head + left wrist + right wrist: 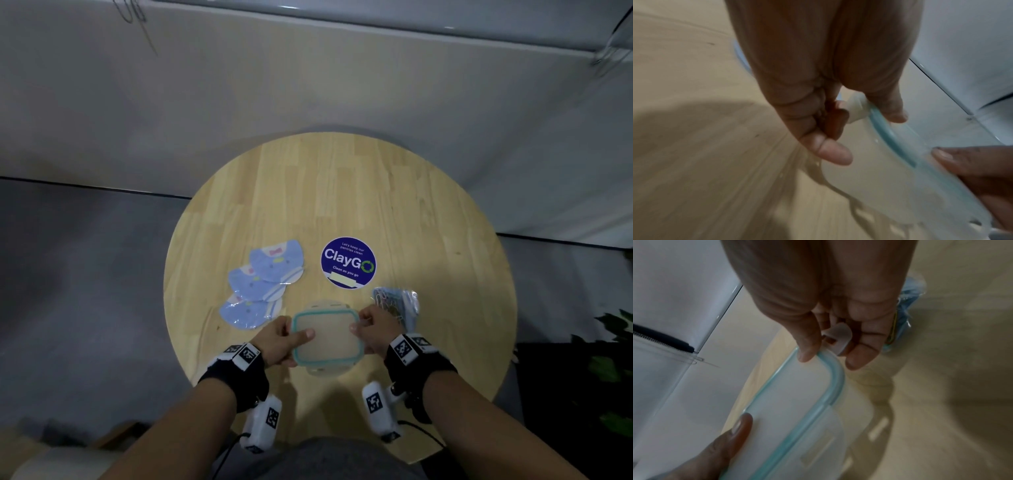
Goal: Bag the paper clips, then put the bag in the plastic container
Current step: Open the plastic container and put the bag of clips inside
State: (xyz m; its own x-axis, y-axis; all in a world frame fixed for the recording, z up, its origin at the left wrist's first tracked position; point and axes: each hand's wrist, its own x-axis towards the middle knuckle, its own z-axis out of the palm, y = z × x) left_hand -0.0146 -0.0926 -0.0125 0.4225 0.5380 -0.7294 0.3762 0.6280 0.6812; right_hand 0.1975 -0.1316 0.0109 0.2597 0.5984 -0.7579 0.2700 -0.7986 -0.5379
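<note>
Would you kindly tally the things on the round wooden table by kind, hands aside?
Blue cat-shaped packets: 3
Clear plastic container with teal-rimmed lid: 1
Round dark-blue ClayGo sticker: 1
Clear bag of coloured paper clips: 1
Total: 6

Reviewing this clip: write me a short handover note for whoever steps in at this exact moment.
Left hand: grips the left edge of the plastic container, thumb on the lid.
Right hand: grips the right edge, fingers round a side latch tab.
Container sits near the table's front edge, lid on; at least two latches look released.
Paper clips lie loose on a clear bag by the right hand. Three blue printed bags lie to the left.
Done: nothing bagged yet.
Left: take the lid off, bag the clips, put the bag inside the container.
</note>
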